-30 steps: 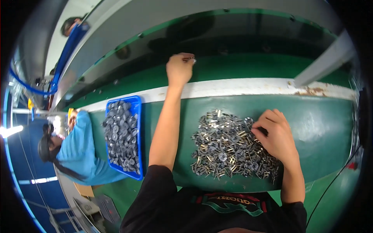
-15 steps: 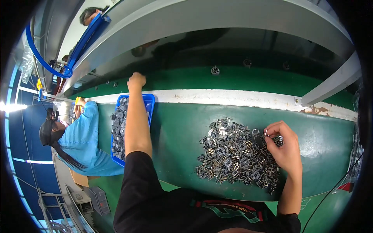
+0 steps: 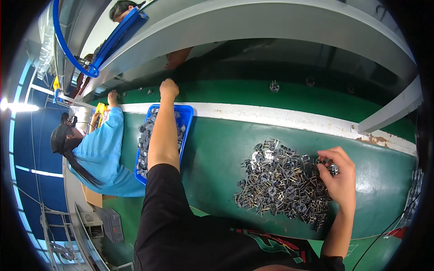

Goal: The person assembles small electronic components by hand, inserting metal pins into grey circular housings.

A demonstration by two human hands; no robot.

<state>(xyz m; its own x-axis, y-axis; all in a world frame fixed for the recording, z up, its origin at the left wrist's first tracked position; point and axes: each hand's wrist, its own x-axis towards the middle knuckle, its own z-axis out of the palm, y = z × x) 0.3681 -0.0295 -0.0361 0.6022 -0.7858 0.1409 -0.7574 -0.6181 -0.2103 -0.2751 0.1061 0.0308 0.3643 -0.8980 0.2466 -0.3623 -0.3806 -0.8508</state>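
My left hand (image 3: pixel 169 89) is stretched past the blue tray, over the dark green belt. Its fingers are closed, and whatever they hold is hidden. Under my left forearm stands the blue tray (image 3: pixel 188 118), heaped with grey plastic caps (image 3: pixel 145 137). My right hand (image 3: pixel 340 176) is at the right edge of a pile of small black parts with metal pins (image 3: pixel 285 180). Thumb and forefinger pinch one such black pin part (image 3: pixel 322 161). More of them (image 3: pixel 333 169) show beneath the curled fingers; I cannot tell whether these are held.
A white rail (image 3: pixel 253 113) parts the green table (image 3: pixel 217 149) from the belt (image 3: pixel 217 92). Several small parts (image 3: pixel 274 86) sit on the belt. A grey post (image 3: pixel 393 108) rises at the right. At left, a co-worker in blue (image 3: pixel 101 151) reaches to the belt beside a yellow object (image 3: pixel 100 108).
The whole view has shifted, moving the scene rightward. Parts on the belt sit farther right along the white rail. The co-worker's hand now reaches the belt. My right fingertips have closed in slightly.
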